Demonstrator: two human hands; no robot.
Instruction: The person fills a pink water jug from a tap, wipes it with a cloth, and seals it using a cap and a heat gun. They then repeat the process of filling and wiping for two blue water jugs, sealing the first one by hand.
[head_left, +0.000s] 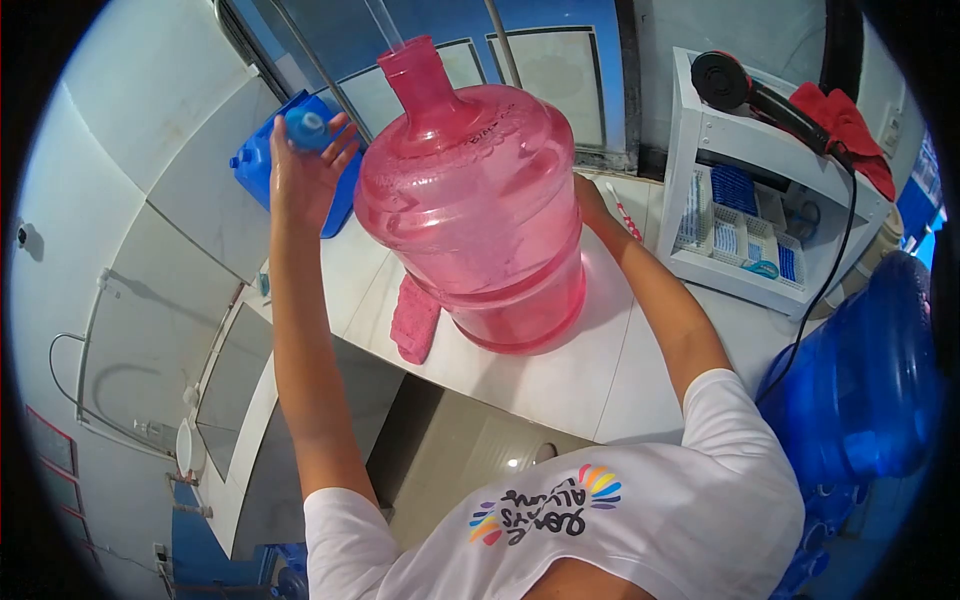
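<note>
Blue cap (307, 129) held by our left hand (300, 182), spread fingers risk drop; right hand (590, 200) beside pink jug (480, 200), can't tell grip.

Red cloth (858, 150) on white shelf unit (738, 143), baskets (757, 240) inside; blue jug (850, 375) near

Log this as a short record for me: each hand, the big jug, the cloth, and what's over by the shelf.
Left hand: raised, holding a blue cap
Right hand: at the jug's side, fingers hidden
Jug: pink, see-through, standing on a white counter
Jug mouth: uncapped, clear tube at it
Pink cloth: beside the jug's base
White shelf: black corded tool and red cloth on top, baskets inside
</note>
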